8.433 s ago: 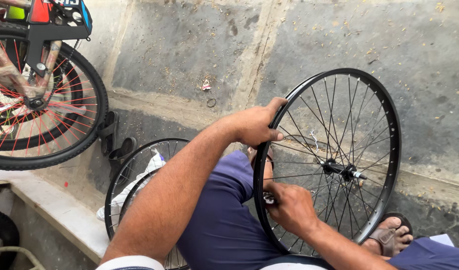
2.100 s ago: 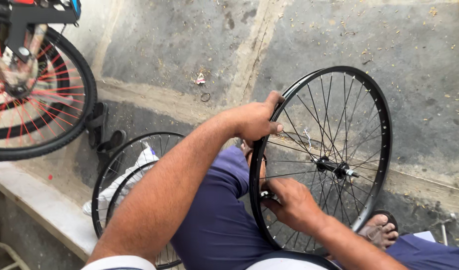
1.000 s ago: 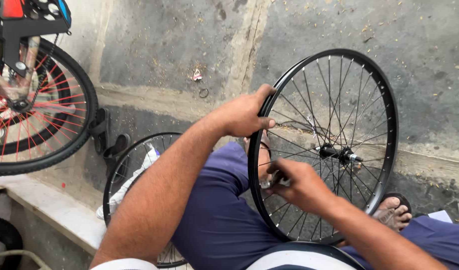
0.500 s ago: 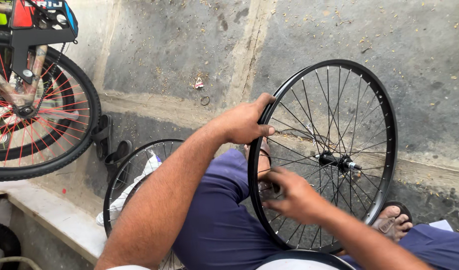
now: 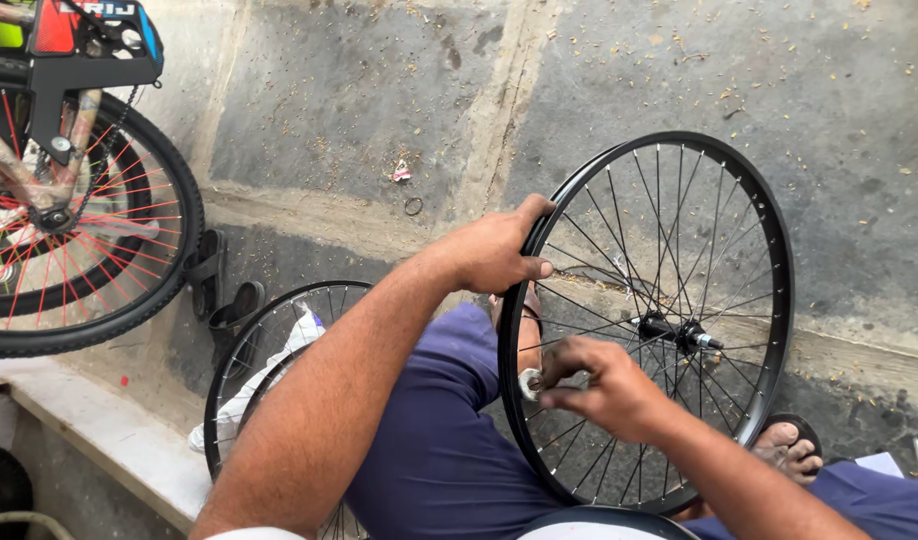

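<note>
Left hand (image 5: 494, 252) grips the black wheel rim (image 5: 779, 300); right hand (image 5: 604, 385) pinches a small tool (image 5: 530, 383) (at the spokes).

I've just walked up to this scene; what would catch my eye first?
A bare black bicycle wheel with thin silver spokes stands upright in the middle, the left hand gripping its rim at the top. The right hand pinches a small silvery tool at the rim's inner edge. At the far left, a bicycle tyre with bright red spokes stands out against the grey concrete floor.
</note>
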